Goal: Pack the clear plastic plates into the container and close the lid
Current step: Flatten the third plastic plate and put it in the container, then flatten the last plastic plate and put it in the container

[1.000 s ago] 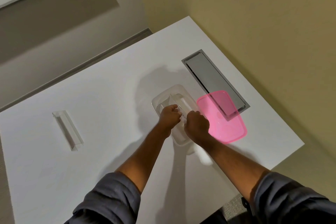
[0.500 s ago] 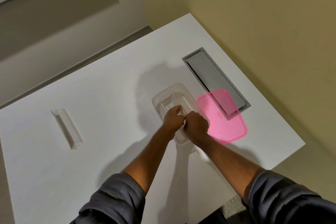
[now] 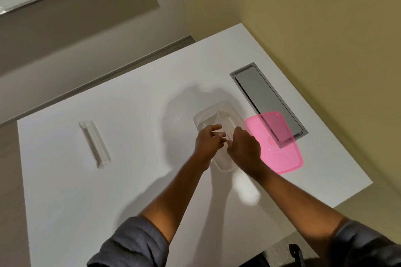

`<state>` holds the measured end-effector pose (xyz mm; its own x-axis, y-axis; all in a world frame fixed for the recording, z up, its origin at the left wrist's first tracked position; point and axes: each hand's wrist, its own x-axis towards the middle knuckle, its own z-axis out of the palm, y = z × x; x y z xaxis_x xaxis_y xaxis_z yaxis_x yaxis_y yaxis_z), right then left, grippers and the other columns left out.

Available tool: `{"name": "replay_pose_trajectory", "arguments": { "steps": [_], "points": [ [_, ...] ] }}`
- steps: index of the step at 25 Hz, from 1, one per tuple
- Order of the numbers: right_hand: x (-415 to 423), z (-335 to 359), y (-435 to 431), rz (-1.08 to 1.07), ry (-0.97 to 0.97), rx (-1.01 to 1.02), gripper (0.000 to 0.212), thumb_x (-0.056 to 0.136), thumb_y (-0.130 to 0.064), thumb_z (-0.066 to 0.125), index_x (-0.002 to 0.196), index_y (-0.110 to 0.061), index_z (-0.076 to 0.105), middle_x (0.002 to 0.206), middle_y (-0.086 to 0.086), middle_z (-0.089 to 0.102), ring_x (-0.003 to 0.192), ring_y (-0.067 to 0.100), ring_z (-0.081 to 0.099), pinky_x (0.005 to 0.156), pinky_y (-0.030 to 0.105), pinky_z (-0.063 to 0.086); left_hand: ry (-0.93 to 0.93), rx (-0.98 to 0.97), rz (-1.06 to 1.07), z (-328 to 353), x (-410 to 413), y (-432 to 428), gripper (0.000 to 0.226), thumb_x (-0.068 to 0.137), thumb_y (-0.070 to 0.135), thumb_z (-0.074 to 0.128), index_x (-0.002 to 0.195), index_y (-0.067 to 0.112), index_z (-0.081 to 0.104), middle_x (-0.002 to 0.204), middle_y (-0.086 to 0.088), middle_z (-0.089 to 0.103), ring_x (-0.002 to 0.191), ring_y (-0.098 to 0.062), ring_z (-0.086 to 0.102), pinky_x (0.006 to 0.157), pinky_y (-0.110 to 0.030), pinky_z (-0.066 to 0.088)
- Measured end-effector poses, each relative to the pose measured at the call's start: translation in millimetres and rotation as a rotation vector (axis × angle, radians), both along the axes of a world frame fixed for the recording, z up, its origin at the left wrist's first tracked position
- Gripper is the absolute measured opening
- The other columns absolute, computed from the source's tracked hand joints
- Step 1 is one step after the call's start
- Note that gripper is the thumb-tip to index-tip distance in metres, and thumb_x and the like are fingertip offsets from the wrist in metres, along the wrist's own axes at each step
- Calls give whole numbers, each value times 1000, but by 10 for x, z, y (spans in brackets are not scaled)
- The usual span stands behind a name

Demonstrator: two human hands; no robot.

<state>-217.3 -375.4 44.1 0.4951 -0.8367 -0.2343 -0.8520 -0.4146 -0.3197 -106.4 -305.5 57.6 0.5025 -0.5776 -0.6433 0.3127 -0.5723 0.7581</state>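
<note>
Both hands, left (image 3: 209, 142) and right (image 3: 244, 149), grip a clear plate (image 3: 225, 124) inside the open container (image 3: 202, 116); the pink lid (image 3: 280, 151) lies beside it.

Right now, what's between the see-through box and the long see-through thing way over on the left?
Nothing: the head view shows only bare white table between the container and the clear plate.

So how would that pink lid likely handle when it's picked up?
The pink lid looks thin and translucent, since the grey hatch shows through it, so it is probably light and somewhat flexible. It lies flat on the white table, so lifting likely means catching an edge. Its smooth plastic may be slippery.
</note>
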Motion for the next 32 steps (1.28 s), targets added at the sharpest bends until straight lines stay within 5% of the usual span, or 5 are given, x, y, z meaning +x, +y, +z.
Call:
{"name": "replay_pose_trajectory", "arguments": {
  "steps": [6,13,27,32],
  "points": [
    [426,358,416,69,-261,22,33,101,-23,70,130,-8,66,116,10,78,101,28,78,77,26,48,-15,-80,155,351,316,650,27,108,9,57,129,14,73,104,-8,84,96,-29,83,84,-36,69],
    [1213,369,1209,248,-296,141,36,102,-28,67,134,-10,65,121,9,77,106,25,76,84,28,52,-22,-42,386,346,809,1668,28,107,7,55,128,13,73,108,-13,83,102,-32,82,92,-43,68],
    [2483,-78,2411,338,-161,670,20,90,-22,72,92,-2,73,91,8,76,84,20,70,63,24,49,95,52,653,-140,1706,3112,29,108,2,54,128,14,71,121,-8,80,116,-32,78,107,-47,62],
    [2905,-215,2719,347,-157,634,17,92,-19,70,84,-5,70,81,1,71,73,16,65,64,27,47,110,39,662,-266,1983,3329,36,110,2,50,138,13,70,128,-6,77,118,-26,76,87,-31,64]
  ]
}}
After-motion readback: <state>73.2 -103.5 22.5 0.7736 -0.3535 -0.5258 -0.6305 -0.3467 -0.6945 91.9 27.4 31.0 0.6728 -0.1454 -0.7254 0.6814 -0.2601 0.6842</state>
